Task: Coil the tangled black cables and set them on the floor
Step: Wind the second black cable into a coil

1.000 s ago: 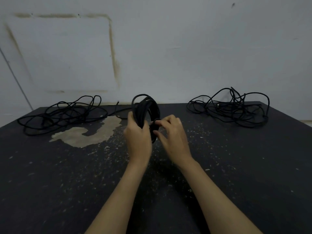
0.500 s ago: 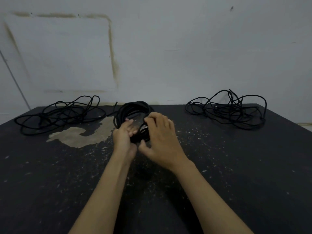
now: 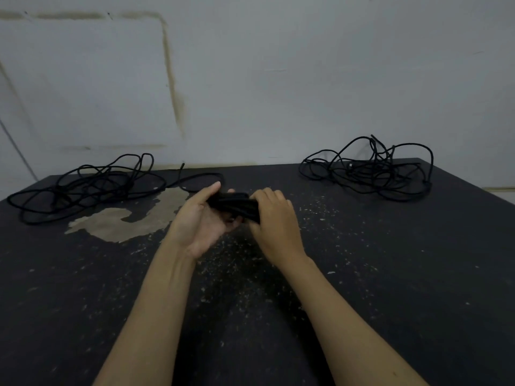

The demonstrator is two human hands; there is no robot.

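**Two hands held a bundled black cable over a dark floor**

A pale grey wall point(image 3: 278, 79) filled the upper half of the view, marked by a brownish stained outline at the left. Below it lay the floor point(image 3: 390, 274), a dark, speckled surface with a tan worn patch point(image 3: 125, 221) left of centre.

Two loose tangles of black cable rested on the floor near the wall, well apart. The left tangle point(image 3: 83, 188) spread wide and low, with one strand trailing toward the centre. The right tangle point(image 3: 367, 171) rose in looser loops.

Between them, two bare forearms reached forward from the bottom edge. The left hand point(image 3: 203, 218) was turned palm up, thumb raised, with its fingers curled under a compact black coil point(image 3: 234, 204). The right hand point(image 3: 276, 218) was seen from the back, its fingers bent over and gripping the coil's right end. The coil lay sideways across both hands, flattened into a bundle; whether it touched the floor could not be told.
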